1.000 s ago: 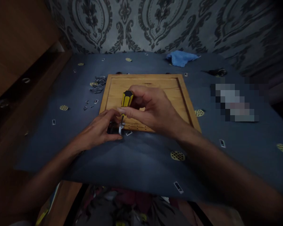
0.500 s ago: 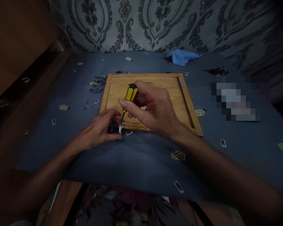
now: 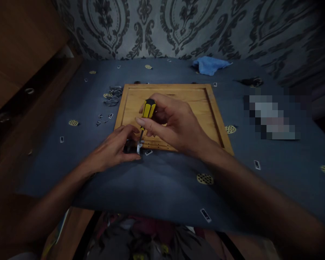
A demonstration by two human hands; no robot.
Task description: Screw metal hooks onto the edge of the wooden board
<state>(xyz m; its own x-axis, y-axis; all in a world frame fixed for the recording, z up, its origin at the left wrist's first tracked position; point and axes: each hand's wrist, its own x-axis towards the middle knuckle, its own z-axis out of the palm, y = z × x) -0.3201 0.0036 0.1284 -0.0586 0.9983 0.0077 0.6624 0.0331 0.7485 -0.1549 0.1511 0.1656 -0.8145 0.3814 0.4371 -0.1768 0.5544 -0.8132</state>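
Note:
My right hand [image 3: 176,119] is closed around the handle of a yellow and black screwdriver [image 3: 148,109], which points down and slightly left. The screwdriver's tip meets a small shiny metal hook [image 3: 139,147] at the near left edge of a framed wooden board [image 3: 135,95]. Around that hook curl the thumb and fingers of my left hand [image 3: 116,147], steadying it against the edge. Part of the hook is hidden behind the fingers. A row of small dark holes runs along the board's near edge, to the right of the hook.
Several curved metal hooks [image 3: 112,97] lie left of the board, with several loose screws [image 3: 99,122] nearer me. A blue cloth [image 3: 209,65] and a dark object [image 3: 250,81] are at the back right. A blurred-out item [image 3: 273,117] lies on the right.
The screwdriver handle has turned and tipped slightly left in my right hand. My left hand stays at the metal hook, and the board has hardly shifted.

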